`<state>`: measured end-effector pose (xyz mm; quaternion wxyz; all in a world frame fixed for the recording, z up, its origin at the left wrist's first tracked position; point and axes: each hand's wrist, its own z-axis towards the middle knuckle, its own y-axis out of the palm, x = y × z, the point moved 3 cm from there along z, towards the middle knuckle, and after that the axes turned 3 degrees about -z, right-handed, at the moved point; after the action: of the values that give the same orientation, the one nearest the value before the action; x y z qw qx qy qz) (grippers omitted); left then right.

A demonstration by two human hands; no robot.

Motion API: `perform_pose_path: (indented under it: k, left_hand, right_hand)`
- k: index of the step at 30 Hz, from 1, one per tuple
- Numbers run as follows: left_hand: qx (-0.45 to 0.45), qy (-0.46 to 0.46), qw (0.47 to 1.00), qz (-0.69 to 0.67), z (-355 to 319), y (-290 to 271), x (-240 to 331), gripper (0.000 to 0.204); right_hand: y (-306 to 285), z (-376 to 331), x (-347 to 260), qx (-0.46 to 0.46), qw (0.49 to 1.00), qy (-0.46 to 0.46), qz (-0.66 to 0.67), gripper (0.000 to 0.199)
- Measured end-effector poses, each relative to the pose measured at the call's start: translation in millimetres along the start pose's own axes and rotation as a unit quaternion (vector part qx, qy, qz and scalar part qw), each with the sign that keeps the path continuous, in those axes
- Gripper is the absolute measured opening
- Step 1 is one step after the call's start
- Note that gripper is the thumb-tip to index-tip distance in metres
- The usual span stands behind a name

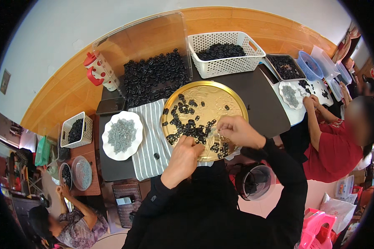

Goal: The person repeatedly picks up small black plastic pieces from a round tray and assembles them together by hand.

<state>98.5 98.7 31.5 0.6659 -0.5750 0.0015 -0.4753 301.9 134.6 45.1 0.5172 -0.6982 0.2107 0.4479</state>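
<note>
- The person is working both hands over a round gold tray [232, 103] sitting on a black table [262, 95], partly on a striped cloth [151, 137].
- Left hand [183, 159] is lying knuckles-up at the tray's near rim, fingers curled down into the small black parts [187, 124]; whether it is gripping one cannot be told, the fingertips being hidden.
- Right hand [237, 130] is hovering over the near right part of the tray, fingers pinched narrow on something small; the piece itself is too small to make out.
- The black parts are lying scattered across the left and near half of the tray; the far right half is showing bare gold.
- Stock is looking plentiful: a clear bin [153, 62] behind the tray is holding a heap of the same black parts, and a white basket [225, 52] beside it is holding more.
- A white scalloped plate [108, 145] left of the cloth is carrying a mound of small grey pieces [121, 133].
- One stray black part [156, 156] is resting on the cloth.
- Judging by these heaps, most of the work is lying ahead; the pictures show no separate pile of finished pieces.
- Another person in red [336, 145] is handling similar parts at a white table [293, 114] to the right; a third person [77, 224] is sitting lower left by a small wooden table.
</note>
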Motion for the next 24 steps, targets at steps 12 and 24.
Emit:
perform_pose_path:
  k: [12, 24]
  left_hand:
    - [-0.047, 0.111, 0.986, 0.114, 15, 10, 24, 0.01]
    - [0.087, -0.198, 0.897, -0.385, -26, -3, -20, 0.01]
  right_hand:
    - [35, -49, 12, 0.156, 0.966, -0.004, 0.207, 0.011]
    - [85, -42, -34, 0.188, 0.942, -0.082, 0.266, 0.015]
